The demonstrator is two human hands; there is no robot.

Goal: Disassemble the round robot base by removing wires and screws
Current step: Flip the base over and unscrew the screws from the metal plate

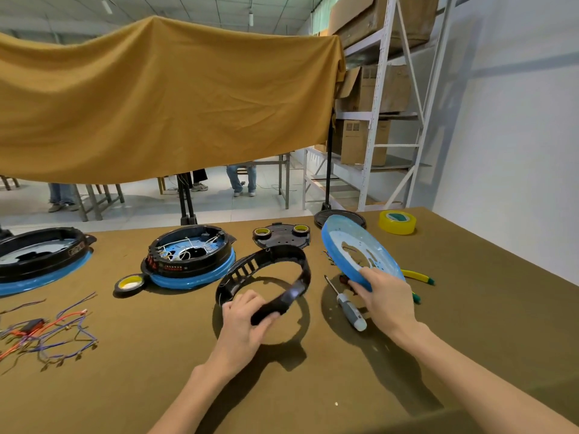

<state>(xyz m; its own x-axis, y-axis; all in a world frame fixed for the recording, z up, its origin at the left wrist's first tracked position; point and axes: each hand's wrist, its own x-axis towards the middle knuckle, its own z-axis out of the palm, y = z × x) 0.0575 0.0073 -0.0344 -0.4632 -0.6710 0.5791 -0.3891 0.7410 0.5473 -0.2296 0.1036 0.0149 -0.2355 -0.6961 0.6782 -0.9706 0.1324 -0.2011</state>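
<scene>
Left hand gripping black ring shell at centre; right hand at 3 o'clock pinching tilted blue base disc | risk: disc slipping onto screwdriver beneath; wired base waiting at 10 o'clock

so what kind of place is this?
Likely a warehouse or workshop: metal shelving stacked with cardboard boxes, and a cloth-covered workbench with round robot bases, loose wires and a screwdriver.

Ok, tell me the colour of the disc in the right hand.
Light blue disc, head view.
</scene>
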